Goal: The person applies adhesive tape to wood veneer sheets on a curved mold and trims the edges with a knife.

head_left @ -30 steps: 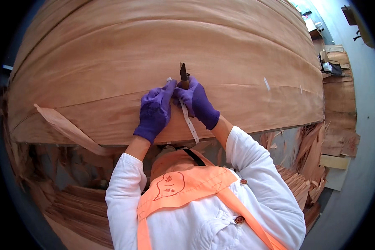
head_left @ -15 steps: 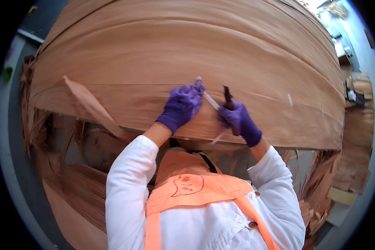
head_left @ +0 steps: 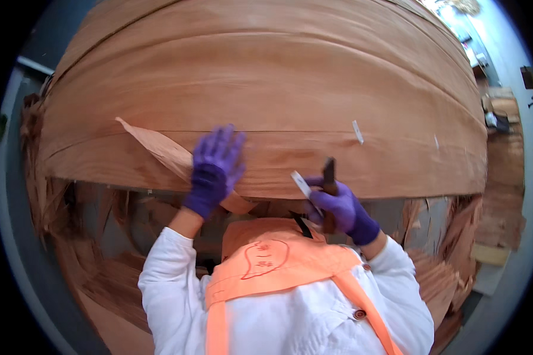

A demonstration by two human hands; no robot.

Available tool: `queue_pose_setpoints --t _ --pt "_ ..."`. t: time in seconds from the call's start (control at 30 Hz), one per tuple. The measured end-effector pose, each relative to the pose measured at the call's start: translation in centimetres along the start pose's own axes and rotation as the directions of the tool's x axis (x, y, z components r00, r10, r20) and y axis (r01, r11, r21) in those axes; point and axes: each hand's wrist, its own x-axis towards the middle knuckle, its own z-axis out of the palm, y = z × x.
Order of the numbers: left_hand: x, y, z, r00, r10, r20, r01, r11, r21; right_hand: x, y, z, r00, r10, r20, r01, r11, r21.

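My left hand (head_left: 216, 163), in a purple glove, has its fingers spread over the near part of a broad brown wood veneer sheet (head_left: 266, 89). A loose, narrow veneer strip (head_left: 166, 151) runs beneath or beside that hand; the overlap hides which. My right hand (head_left: 343, 210), also gloved, is closed around a dark knife-like tool (head_left: 329, 177), whose exact kind is unclear. From the same hand a short white strip (head_left: 301, 184), like tape, sticks out. Another white strip (head_left: 357, 132) lies on the sheet, near a long seam line (head_left: 290, 131).
Torn veneer scraps (head_left: 109, 266) lie under the sheet's near edge on the left, with more ragged pieces (head_left: 456, 236) at the right. Farther right stand stacked brown boards (head_left: 506, 195). A cord-like ridge (head_left: 118, 32) crosses the far left of the sheet.
My left hand has moved left, away from the right hand, and its fingers have spread from a bunched grip. My right hand sits slightly lower, still holding the dark tool.
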Motion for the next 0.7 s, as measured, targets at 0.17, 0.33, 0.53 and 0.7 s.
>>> queue_pose_setpoints --t 0.17,0.33,0.53,0.7 --pt "1.3 -7.4 0.0 0.994 0.113 -0.006 -0.111 0.956 -0.271 9.2 -0.1 9.8 0.975 -0.214 -0.059 0.221 0.964 0.147" --pt "1.3 -9.1 1.2 0.988 0.144 -0.053 -0.152 0.878 -0.454 13.9 2.2 10.6 0.968 -0.205 -0.146 0.226 0.962 0.15" --pt "1.6 -9.9 1.7 0.974 0.19 -0.124 -0.226 0.857 -0.463 14.0 3.1 11.4 0.96 -0.213 -0.181 0.244 0.954 0.172" --pt "1.7 -10.0 1.8 0.971 0.187 -0.15 -0.235 0.869 -0.436 12.8 1.9 12.7 0.943 -0.297 -0.15 0.316 0.94 0.126"
